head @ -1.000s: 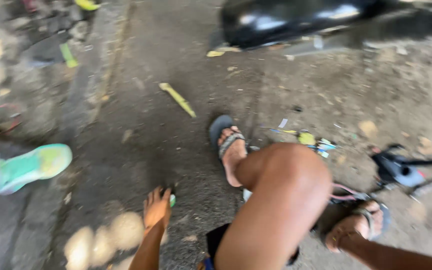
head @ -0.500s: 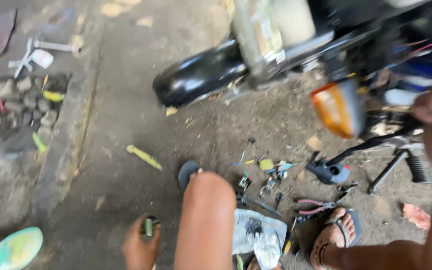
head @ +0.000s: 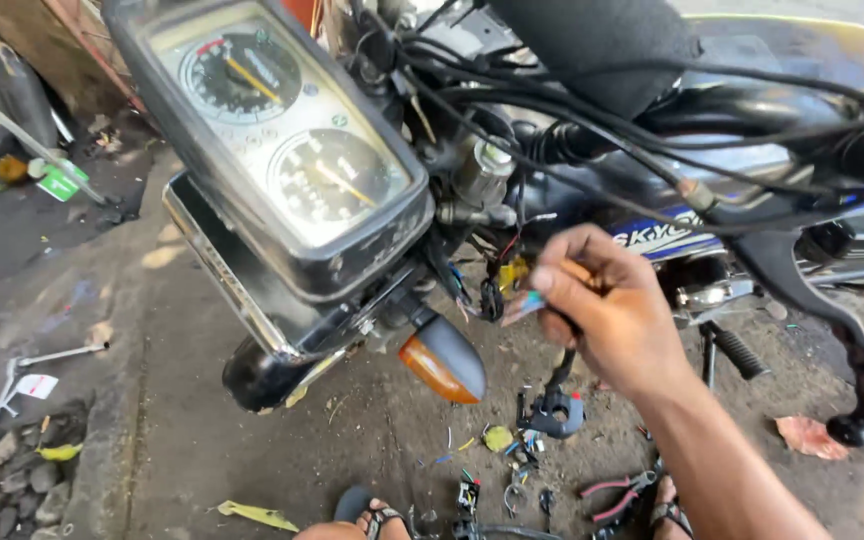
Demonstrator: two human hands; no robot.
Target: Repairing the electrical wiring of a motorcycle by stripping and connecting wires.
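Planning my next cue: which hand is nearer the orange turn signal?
Right. The right hand, pinching a small plug, sits up-right of the turn signal, apart; the left hand is out of view.

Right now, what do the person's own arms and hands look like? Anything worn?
Only the right hand and its forearm show. Both are bare: no glove, no sleeve, no watch or ring that I can make out. The forearm runs off the lower right edge. The left hand is out of view.

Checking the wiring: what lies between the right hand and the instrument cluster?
In the head view, a bundle of loose wires and connectors hangs between the right hand and the black twin-dial instrument cluster.
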